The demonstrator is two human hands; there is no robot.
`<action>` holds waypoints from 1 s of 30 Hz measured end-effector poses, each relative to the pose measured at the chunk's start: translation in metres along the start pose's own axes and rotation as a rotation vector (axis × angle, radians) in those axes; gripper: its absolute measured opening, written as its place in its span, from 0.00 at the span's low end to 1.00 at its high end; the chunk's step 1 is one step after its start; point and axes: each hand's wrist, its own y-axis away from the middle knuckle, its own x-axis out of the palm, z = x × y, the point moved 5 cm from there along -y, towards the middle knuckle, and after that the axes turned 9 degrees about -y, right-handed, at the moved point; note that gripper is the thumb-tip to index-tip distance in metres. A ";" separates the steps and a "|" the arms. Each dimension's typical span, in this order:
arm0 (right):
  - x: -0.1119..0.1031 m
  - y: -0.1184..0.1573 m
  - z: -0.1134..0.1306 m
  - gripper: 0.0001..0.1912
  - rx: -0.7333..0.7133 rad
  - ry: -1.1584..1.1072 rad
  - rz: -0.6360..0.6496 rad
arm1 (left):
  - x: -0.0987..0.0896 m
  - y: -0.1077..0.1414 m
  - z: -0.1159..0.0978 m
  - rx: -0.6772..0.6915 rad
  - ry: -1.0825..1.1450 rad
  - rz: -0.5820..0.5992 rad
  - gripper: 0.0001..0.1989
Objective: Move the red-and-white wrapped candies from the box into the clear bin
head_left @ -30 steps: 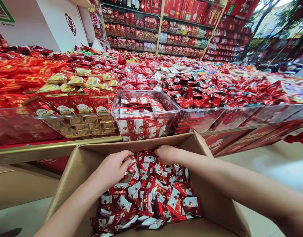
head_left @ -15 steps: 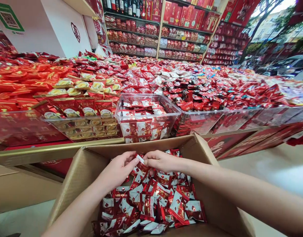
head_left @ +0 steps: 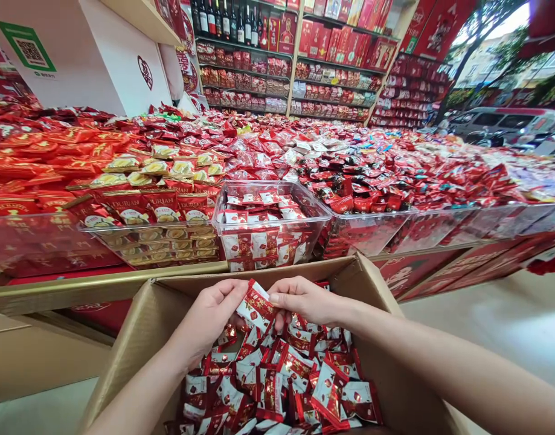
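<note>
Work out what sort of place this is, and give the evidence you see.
Probably a sweet or snack shop: wrapped packets, some labelled DURIAN, fill clear plastic bins, and wall shelves behind hold wine bottles and rows of bagged goods.

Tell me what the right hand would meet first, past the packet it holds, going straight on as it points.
Probably the left hand, which holds the other end of the same packet; the right hand points across the cardboard box towards it, though depth is hard to judge.
</note>
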 end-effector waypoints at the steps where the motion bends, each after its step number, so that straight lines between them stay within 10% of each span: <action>1: 0.000 0.000 0.000 0.19 -0.004 0.010 -0.007 | 0.001 0.000 0.000 0.007 0.001 0.006 0.13; 9: 0.009 0.004 0.015 0.18 -0.171 0.091 -0.107 | -0.012 -0.003 0.003 0.103 0.019 -0.164 0.09; 15: 0.014 0.023 0.044 0.12 -0.553 0.952 -0.323 | 0.000 0.005 -0.002 0.005 0.242 -0.040 0.15; 22: 0.038 0.033 0.052 0.08 -0.840 1.451 -0.182 | 0.011 0.017 -0.011 -0.070 0.430 0.075 0.24; 26: 0.050 0.056 0.088 0.06 -0.958 1.458 -0.132 | 0.005 0.020 -0.016 -0.023 0.608 0.189 0.21; 30: 0.026 0.059 0.148 0.07 -0.967 1.418 -0.375 | 0.003 0.019 -0.017 0.028 0.601 0.256 0.23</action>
